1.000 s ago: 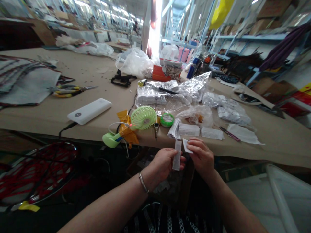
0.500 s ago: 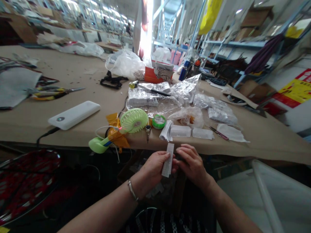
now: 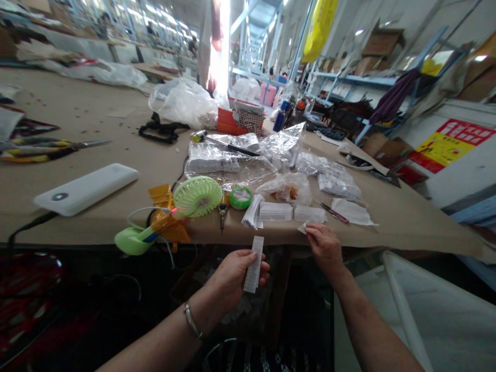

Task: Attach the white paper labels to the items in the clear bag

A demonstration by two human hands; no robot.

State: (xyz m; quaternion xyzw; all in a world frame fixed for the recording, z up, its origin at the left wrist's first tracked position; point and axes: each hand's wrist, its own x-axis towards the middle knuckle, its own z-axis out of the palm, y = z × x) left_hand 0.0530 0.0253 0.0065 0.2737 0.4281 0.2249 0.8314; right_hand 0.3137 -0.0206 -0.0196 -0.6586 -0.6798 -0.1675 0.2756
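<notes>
Between the thumb and fingers of my left hand is a narrow printed paper strip, held upright in front of the table edge. My right hand is farther right at the edge, its fingertips pinched on a small white paper slip. Just beyond those fingertips lies a stack of printed labels. A second label stack lies to its left, and a fanned bundle of paper strips is beside that. What is printed is too small to read.
A green fan, a pointed tool and a green round tin stand near the front edge. A white power bank lies left. Behind are plastic-wrapped packs; right, a pink-handled tool and white sheet.
My right hand has moved away from my left, rightward to the label stacks, and now pinches a small slip. My left hand still holds its strip. The view has shifted slightly right.
</notes>
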